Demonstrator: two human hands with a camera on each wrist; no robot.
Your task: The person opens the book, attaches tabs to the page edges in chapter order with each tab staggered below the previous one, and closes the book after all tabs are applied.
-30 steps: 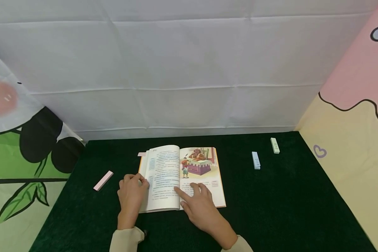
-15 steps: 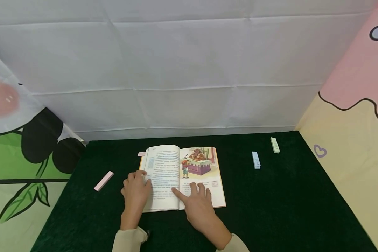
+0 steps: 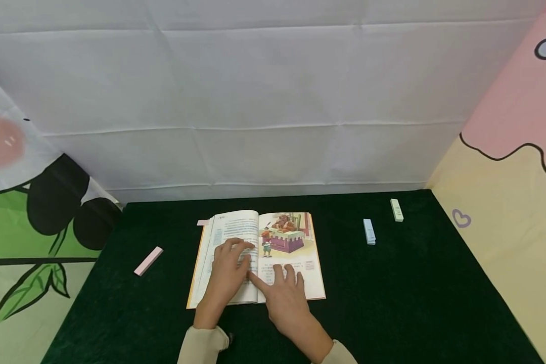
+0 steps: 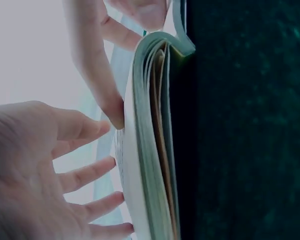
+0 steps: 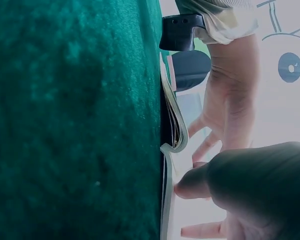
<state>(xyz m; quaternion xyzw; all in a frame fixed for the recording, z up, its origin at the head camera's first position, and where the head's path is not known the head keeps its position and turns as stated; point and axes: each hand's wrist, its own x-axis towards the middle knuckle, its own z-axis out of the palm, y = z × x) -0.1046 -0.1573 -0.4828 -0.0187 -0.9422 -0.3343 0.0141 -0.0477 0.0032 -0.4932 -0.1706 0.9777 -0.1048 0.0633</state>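
Both hands lie flat on an open book (image 3: 259, 253) near the middle of the desk (image 3: 414, 293). The left hand (image 3: 227, 273) rests palm-down on the left-hand page, its fingers (image 3: 238, 246) straight and slightly spread, reaching up toward the spine; it grips nothing. In the left wrist view the same hand (image 4: 35, 170) shows with its fingers fanned out over the white page, beside the thick curved block of pages (image 4: 150, 150) seen edge-on. The right hand (image 3: 284, 293) presses on the lower part of the right-hand page, fingers extended and loosely apart, its forefinger (image 3: 257, 279) pointing leftward at the gutter just beside the left hand, so that the two hands nearly touch; it too is flat and holds nothing. In the right wrist view its fingertips (image 5: 190, 187) sit against the page close to the fold of the book (image 5: 172, 135).

The left page carries printed text; the right page carries a coloured picture (image 3: 285, 234) in its upper half, with a few lines beneath it. An orange cover edge (image 3: 194, 273) shows along the left side of the book, and a small pink tab (image 3: 203, 222) pokes out at its far left corner.

Farther out on the dark green desk cloth, a pink strip (image 3: 148, 261) lies well to the left of the book. To the right, well apart from it, lie a pale blue strip (image 3: 369, 231) and, beyond that near the far edge, a pale green strip (image 3: 396, 210). White cloth hangs behind the desk, with cartoon-printed panels at either side.
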